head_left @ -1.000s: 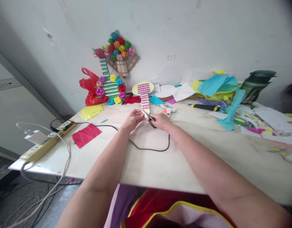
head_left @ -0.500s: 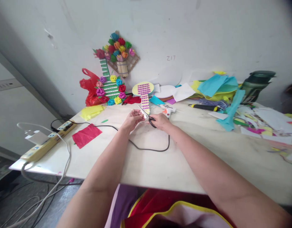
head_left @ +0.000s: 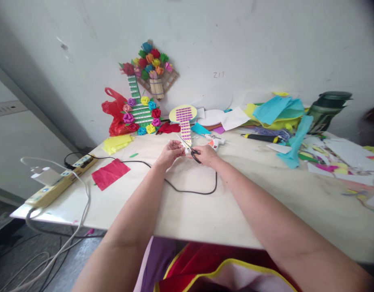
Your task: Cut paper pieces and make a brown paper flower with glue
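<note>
My left hand [head_left: 171,153] pinches a small white piece [head_left: 187,150], which looks like paper and is partly hidden by the fingers. Black-handled scissors [head_left: 195,155] are gripped in my right hand [head_left: 206,156], their blades pointing up and left beside the white piece. Whether the blades touch it I cannot tell. Just behind the hands, a yellow guitar-like paper shape with purple strips [head_left: 186,121] leans near the wall. A white glue gun [head_left: 217,142] lies close behind my right hand, its black cord looping over the table.
At left are a power strip [head_left: 42,197] with a white charger, red crepe paper [head_left: 110,174] and yellow paper [head_left: 117,144]. A flower-decked green craft [head_left: 141,115] stands by the wall. To the right lie a black-yellow tool [head_left: 261,138], paper scraps [head_left: 345,156] and a dark green bottle [head_left: 328,111].
Both hands stay in nearly the same place with the scissors and the white piece. The view has shifted very slightly.
</note>
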### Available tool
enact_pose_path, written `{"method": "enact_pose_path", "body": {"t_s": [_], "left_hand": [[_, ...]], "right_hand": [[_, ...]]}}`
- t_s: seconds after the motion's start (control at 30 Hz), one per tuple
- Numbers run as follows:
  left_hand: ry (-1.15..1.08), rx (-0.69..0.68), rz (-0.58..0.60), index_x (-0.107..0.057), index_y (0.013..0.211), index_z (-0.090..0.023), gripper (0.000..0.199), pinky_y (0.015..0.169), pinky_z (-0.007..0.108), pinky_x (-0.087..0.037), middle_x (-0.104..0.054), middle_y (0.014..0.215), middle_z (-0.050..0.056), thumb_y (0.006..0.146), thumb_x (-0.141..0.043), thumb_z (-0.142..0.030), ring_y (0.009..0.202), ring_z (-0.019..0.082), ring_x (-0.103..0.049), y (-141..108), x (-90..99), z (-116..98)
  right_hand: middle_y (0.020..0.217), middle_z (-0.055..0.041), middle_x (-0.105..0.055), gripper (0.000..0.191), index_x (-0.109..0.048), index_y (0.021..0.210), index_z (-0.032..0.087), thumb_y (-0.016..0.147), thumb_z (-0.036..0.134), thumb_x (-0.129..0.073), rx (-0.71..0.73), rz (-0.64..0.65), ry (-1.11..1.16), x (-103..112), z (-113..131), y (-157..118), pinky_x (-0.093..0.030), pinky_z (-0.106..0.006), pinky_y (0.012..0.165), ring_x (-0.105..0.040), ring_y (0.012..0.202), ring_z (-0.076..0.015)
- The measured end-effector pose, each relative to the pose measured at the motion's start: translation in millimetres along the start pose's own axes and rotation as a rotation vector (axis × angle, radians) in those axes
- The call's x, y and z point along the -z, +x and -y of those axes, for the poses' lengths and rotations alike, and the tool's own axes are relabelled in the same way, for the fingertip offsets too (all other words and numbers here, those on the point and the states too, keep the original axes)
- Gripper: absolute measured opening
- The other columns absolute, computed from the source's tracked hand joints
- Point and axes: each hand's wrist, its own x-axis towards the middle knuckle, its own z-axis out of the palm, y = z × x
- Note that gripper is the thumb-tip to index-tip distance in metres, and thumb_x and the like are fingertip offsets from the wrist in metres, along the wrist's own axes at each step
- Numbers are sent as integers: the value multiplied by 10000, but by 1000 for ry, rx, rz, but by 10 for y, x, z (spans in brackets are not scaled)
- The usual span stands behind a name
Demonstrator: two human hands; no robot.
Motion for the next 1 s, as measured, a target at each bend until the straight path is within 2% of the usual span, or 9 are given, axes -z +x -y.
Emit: {"method": "enact_pose_path", "body": {"t_s": [0.3, 0.47, 0.6, 0.73, 0.87, 1.0], "left_hand": [[4, 12, -2, -474, 846, -156, 403, 577, 254, -477, -588, 681, -25, 551, -747, -123, 575, 98, -583, -6, -16, -1], [30, 22, -1, -476, 905, -153, 444, 565, 265, -474, -599, 700, -14, 554, -747, -138, 560, 112, -593, -1, 8, 4], [38, -5, 2, -495, 993, -151, 498, 572, 277, -479, -602, 689, -15, 562, -744, -160, 544, 115, -589, 15, 29, 7], [44, -14, 16, -559, 935, -136, 422, 610, 268, -490, -614, 710, 7, 560, -748, -174, 603, 111, -592, 22, 22, 11], [50, -12, 32, -581, 895, -132, 373, 614, 264, -490, -623, 730, 22, 565, -749, -174, 623, 115, -597, 7, -17, 13], [47, -24, 35, -574, 893, -137, 367, 610, 265, -487, -622, 726, 25, 574, -749, -177, 618, 120, -600, 2, -60, 27]], "right_hand": [[668, -26, -647, 281, -674, 769, 217, 747, 446, -512, 3, -11, -108, 0, 18, 31, -288, -228, 528, -535, 605, -135], [652, -23, -643, 271, -678, 817, 219, 742, 435, -534, -12, -38, -30, 7, 27, 33, -324, -229, 541, -552, 618, -147], [679, -25, -653, 280, -676, 876, 210, 707, 411, -580, -66, -95, 115, -36, -69, 52, -377, -235, 553, -573, 651, -159], [695, -18, -650, 374, -659, 945, 183, 653, 415, -625, -119, -96, 366, -92, -135, 81, -426, -245, 542, -575, 629, -153], [589, 22, -594, 493, -633, 990, 150, 571, 404, -687, -185, -41, 721, -98, -48, 82, -437, -247, 475, -517, 489, -114], [536, 46, -565, 482, -631, 970, 142, 534, 323, -727, -275, -63, 871, -93, 67, 71, -432, -228, 457, -488, 433, -82]]}}
